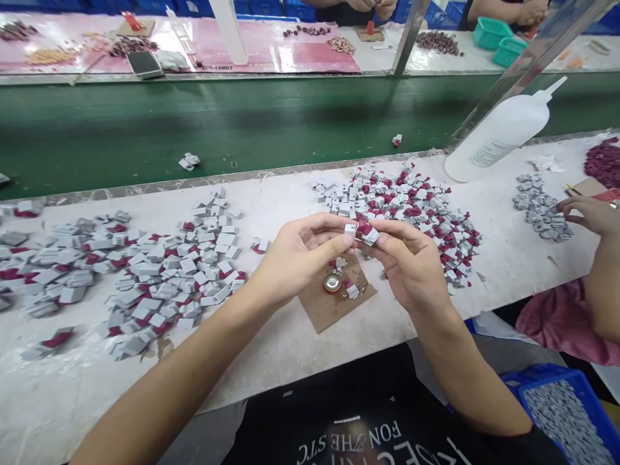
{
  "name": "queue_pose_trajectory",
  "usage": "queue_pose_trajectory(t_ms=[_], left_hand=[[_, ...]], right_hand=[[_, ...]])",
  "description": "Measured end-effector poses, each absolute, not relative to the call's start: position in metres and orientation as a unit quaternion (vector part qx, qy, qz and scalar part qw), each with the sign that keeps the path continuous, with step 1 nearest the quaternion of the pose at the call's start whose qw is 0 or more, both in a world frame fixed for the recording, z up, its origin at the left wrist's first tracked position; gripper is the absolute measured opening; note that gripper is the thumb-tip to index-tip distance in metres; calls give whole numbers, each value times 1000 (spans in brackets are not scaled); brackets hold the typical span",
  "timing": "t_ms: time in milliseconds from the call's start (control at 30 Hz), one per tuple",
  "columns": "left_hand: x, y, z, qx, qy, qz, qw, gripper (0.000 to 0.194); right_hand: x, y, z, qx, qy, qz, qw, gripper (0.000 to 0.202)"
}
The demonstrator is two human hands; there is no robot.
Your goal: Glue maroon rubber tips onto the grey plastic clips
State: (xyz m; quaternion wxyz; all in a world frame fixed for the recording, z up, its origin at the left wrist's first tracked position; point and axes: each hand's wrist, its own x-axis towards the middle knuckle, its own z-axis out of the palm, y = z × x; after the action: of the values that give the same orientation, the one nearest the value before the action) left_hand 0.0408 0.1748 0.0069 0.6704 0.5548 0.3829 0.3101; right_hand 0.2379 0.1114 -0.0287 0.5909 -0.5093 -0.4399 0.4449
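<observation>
Between the fingertips of my left hand and my right hand is a small grey-and-maroon plastic piece. A light grey block at its left end is pinched by my left thumb and fingers, while my right fingers grip the other end. Below them lies a brown cardboard square. On it rest a bottle cap with clear liquid and a loose grey-and-maroon piece. A heap of grey-and-maroon pieces is just beyond my right hand.
More assembled pieces spread across the left of the table. A white squeeze bottle leans by a metal post. At right, a co-worker's hand touches grey parts. A green conveyor belt runs behind; a blue crate stands below.
</observation>
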Motion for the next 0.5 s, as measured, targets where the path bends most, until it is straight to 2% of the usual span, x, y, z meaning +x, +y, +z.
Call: queue_pose_trajectory(t_ms=[100,300,500], left_hand=[[40,175,6,562,382,313,663,22],[38,176,6,611,368,303,632,18],[46,188,3,649,355,310,598,13]], right_hand=[[235,110,-25,-515,-436,432,598,12],[238,107,-8,-544,-512,391,537,15],[244,120,-13,-534,-509,384,555,13]])
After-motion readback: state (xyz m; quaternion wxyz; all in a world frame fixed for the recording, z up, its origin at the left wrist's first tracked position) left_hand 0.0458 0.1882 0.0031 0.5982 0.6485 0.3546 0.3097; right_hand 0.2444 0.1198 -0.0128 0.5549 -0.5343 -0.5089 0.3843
